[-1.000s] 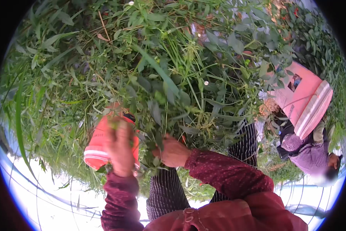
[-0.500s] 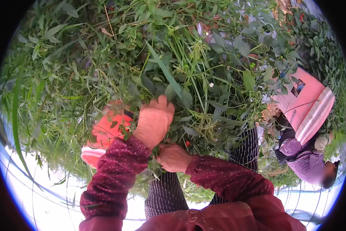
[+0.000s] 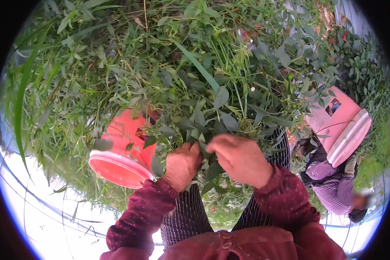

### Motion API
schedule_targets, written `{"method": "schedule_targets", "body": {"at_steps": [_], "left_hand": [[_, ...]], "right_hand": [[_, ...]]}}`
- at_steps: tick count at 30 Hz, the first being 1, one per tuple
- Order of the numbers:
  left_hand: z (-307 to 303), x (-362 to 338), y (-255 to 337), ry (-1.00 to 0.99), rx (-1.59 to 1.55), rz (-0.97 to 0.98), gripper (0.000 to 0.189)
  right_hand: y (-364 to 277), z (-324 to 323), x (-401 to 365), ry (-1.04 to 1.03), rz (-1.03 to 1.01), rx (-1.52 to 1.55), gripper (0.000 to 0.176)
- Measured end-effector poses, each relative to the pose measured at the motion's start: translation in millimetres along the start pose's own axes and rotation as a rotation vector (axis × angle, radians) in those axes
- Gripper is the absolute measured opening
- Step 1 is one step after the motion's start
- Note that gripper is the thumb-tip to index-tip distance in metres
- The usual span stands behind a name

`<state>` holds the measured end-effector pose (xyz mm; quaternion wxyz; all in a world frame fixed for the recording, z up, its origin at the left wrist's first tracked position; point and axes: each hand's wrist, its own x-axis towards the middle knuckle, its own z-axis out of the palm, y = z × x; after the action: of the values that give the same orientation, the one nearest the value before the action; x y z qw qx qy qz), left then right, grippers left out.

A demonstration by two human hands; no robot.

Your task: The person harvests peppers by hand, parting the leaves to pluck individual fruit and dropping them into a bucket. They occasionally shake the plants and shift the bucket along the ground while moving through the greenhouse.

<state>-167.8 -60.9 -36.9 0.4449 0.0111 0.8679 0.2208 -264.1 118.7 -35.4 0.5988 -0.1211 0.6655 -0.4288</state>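
My left hand is closed around leafy green stems in front of my knees, fingers curled in among the leaves. Just right of it, my right hand is bent, its fingers together and pointing at the same bunch. Leaves cover the fingertips, so I cannot make out what is pinched there. A red bucket lies tilted to the left of my left hand, its white-rimmed mouth facing toward me and partly behind foliage.
Dense plants and tall grass fill the ground ahead. At the right, a pink bucket lies tilted near another person in striped clothing. A few red spots show among leaves at the upper right. My patterned trouser legs are below my hands.
My left hand has come down toward my body, and leaves there have shifted. My right hand has risen from below the left one and moved rightward. More of the red bucket's mouth shows.
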Motion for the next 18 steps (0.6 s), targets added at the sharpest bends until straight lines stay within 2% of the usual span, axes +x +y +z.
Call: {"method": "schedule_targets", "body": {"at_steps": [1,2,4,5,6,8,9,11,12,14,15,16,17,18], "left_hand": [[2,0,-1,0.004,0.094,0.066,0.022],[4,-1,-2,0.014,0.091,0.064,0.022],[9,-5,-2,0.069,0.153,0.079,0.026],[8,-4,-3,0.133,0.193,0.117,0.021],[7,-5,-4,0.133,0.192,0.118,0.021],[2,-8,-2,0.114,0.245,0.16,0.018],[-2,-7,-1,0.114,0.239,0.158,0.018],[-14,-2,-1,-0.049,0.065,0.148,0.019],[-20,0,-1,-0.052,0.06,0.147,0.019],[-37,8,-6,-0.076,-0.437,0.086,0.018],[-52,13,-8,-0.149,-0.649,0.057,0.018],[-59,21,-14,-0.109,-0.653,0.017,0.019],[-63,31,-21,-0.077,-0.66,-0.024,0.019],[-64,47,-32,0.043,-0.593,-0.07,0.023]], "right_hand": [[5,5,12,0.132,-0.249,-0.075,0.041],[10,13,22,0.131,-0.253,-0.085,0.041],[26,36,40,0.029,-0.35,-0.141,0.054],[32,41,51,-0.093,-0.295,0.045,0.055],[37,45,51,-0.093,-0.294,0.045,0.055],[45,49,48,-0.186,-0.194,-0.177,0.055],[52,56,48,-0.145,-0.188,-0.24,0.046],[57,61,50,-0.177,-0.165,-0.326,0.04],[61,66,48,-0.204,-0.136,-0.403,0.033],[81,75,49,-0.151,-0.119,-0.423,0.027],[86,74,53,-0.199,-0.128,-0.461,0.017],[94,77,53,-0.254,-0.134,-0.493,0.011],[163,121,58,0.009,-0.399,-0.391,0.016],[196,158,61,0.011,-0.391,-0.387,0.016]]}}
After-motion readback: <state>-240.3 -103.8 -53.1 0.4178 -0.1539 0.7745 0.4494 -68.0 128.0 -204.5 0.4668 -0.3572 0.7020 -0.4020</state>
